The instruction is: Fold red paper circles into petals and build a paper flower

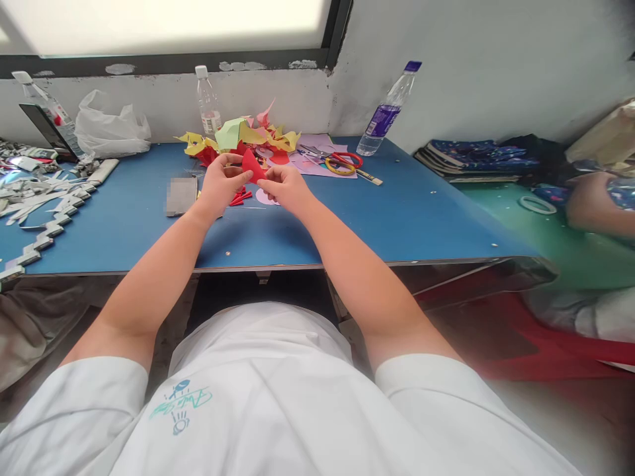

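A folded piece of red paper is held up over the blue table between both hands. My left hand pinches its left side with thumb and fingers. My right hand grips its lower right corner. Just below the hands lie small red paper rolls and a pale pink paper disc, partly covered by my right hand. Behind them rises a heap of yellow, green, pink and red folded paper. Scissors with red and yellow handles rest on purple paper to the right.
A purple-labelled bottle stands at the right back, another bottle behind the heap. A white plastic bag and folded paper strips are at the left. Another person's arm shows beside a green table at the right.
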Demonstrator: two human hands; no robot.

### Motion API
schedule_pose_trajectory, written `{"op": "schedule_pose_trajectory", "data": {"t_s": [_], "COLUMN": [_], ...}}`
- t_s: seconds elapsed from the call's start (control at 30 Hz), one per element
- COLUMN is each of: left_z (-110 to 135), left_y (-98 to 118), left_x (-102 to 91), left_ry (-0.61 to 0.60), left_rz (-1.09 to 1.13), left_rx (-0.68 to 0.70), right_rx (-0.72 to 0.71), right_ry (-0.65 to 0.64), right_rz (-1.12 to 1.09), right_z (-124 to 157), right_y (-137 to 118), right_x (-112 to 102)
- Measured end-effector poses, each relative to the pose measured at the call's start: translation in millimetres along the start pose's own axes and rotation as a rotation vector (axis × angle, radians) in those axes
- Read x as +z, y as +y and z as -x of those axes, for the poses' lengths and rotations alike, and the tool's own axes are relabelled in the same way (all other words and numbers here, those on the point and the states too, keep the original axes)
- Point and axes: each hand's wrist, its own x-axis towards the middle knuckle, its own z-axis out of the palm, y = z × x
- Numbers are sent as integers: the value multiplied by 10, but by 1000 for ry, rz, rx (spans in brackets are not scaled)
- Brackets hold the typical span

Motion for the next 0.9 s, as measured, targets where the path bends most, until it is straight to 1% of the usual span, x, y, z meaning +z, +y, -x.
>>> {"op": "schedule_pose_trajectory", "data": {"t_s": [0.1,0.23,0.33,0.43,0.57,0.67,0.77,0.9], "left_z": [5,72,118,126,120,137,152,146], "left_y": [39,117,164,179,176,187,192,168], "left_x": [-67,-78,-49,-32,-30,-29,-24,-18], "left_ry": [-86,-194,-239,-280,-316,-330,-307,-274], "left_rz": [-74,-195,-187,-148,-95,-112,-141,-131], "left_rx": [55,-5,-33,-13,23,19,-1,-29], "right_rx": [66,88,111,142,91,49,21,-33], "right_ry": [-20,-2,-27,-63,-41,-37,-43,16], "right_rz": [-15,-81,-110,-113,-116,-111,-97,-87], "right_z": [-12,-15,2,15,17,10,-16,-87], "right_y": [-23,-33,-43,-51,-57,-58,-22,86], "right_x": [-44,-102,-137,-159,-186,-207,-218,-228]}}
